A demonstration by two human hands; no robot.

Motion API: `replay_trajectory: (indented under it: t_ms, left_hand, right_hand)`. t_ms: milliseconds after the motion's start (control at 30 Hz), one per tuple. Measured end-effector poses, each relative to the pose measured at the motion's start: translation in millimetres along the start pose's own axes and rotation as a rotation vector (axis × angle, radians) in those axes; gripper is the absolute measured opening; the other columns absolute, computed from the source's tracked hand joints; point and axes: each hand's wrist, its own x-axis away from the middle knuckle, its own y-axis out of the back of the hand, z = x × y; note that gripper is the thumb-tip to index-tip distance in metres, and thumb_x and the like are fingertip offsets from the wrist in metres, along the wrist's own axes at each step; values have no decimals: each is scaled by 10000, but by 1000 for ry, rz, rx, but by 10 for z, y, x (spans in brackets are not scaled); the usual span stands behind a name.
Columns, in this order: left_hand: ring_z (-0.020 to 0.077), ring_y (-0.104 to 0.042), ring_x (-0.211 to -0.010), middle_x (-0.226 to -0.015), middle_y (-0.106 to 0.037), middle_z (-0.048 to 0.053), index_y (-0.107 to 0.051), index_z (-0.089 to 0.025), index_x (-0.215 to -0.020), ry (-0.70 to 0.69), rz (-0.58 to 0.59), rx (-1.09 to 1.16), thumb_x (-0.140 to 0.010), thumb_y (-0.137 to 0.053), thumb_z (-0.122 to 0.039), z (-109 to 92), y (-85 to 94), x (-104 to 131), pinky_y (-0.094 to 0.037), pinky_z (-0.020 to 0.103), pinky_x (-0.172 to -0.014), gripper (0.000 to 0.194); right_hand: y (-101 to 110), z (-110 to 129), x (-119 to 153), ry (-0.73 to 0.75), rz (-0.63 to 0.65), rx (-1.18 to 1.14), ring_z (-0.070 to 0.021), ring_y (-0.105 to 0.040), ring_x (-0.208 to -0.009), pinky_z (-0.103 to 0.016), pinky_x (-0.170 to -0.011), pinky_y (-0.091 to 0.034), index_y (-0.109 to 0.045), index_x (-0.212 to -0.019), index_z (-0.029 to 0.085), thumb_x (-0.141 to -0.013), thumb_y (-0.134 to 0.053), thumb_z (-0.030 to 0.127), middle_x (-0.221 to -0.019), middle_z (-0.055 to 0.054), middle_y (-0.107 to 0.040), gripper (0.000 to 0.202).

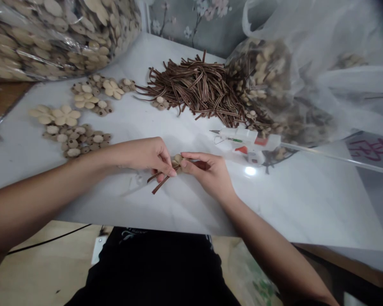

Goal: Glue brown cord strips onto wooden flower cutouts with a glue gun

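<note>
Just above the white table, both hands meet at a small beige flower piece [178, 159]. My right hand [207, 170] pinches the flower between thumb and fingers. A brown ribbon strip [161, 184] with light stitching passes under it, its two tails pointing down to the left. With thumb and fingertips closed, my left hand [156, 159] grips the ribbon beside the flower. How ribbon and flower are joined is hidden by the fingers. A white glue gun [249, 138] with red parts and a long clear glue stick lies right of my right hand.
A heap of brown ribbon strips [194, 87] lies at the back. Loose beige flowers [65, 115] and brown ones [83, 140] are on the left. A large clear bag of flowers [67, 38] stands back left; a plastic bag of pieces [274, 76] stands back right. The table's front edge is near my body.
</note>
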Motion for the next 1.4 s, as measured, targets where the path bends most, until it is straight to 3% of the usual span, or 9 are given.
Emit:
replay_trajectory:
  t_ms: [200, 567, 833, 1100, 1400]
  left_hand:
    - [122, -527, -545, -604, -688, 22, -730, -195, -625, -3, -6, -5, -749, -711, -405, 16, 2, -1, -376, 220, -550, 244]
    - [117, -530, -534, -596, -691, 27, -735, -189, -631, -13, -4, -6, -750, -711, -369, 9, 1, 3, -374, 213, -532, 218]
    - [122, -518, -531, -593, -690, 31, -724, -179, -620, -6, 4, -35, -771, -695, -426, 13, -3, 8, -367, 228, -531, 290]
    - [114, -508, -507, -578, -685, 24, -721, -186, -602, 30, 2, -22, -754, -706, -397, -13, -7, 9, -371, 218, -514, 260]
    - [119, -521, -503, -573, -686, 31, -710, -172, -600, 31, 3, 5, -740, -709, -402, -15, -13, 16, -397, 223, -522, 269]
  right_hand:
    - [-2, -3, -10, -17, -1, 53, -203, -719, -725, -342, -677, -593, -764, -1009, 219, -685, -813, 428, -853, -42, -778, 389]
    - [-12, -3, -13, -12, -2, 63, -205, -730, -770, -360, -751, -600, -767, -978, 231, -678, -822, 398, -887, -37, -782, 348]
    - [-1, 22, -23, -26, 1, 54, -196, -716, -713, -326, -656, -579, -771, -966, 226, -685, -811, 430, -836, -31, -781, 349]
    - [-9, 34, -28, -50, 16, -9, -229, -742, -829, -363, -767, -601, -768, -941, 226, -643, -846, 378, -896, -39, -785, 344]
    - [-22, 33, -29, -58, 4, -12, -204, -743, -782, -322, -725, -600, -771, -917, 216, -656, -839, 331, -865, -30, -787, 293]
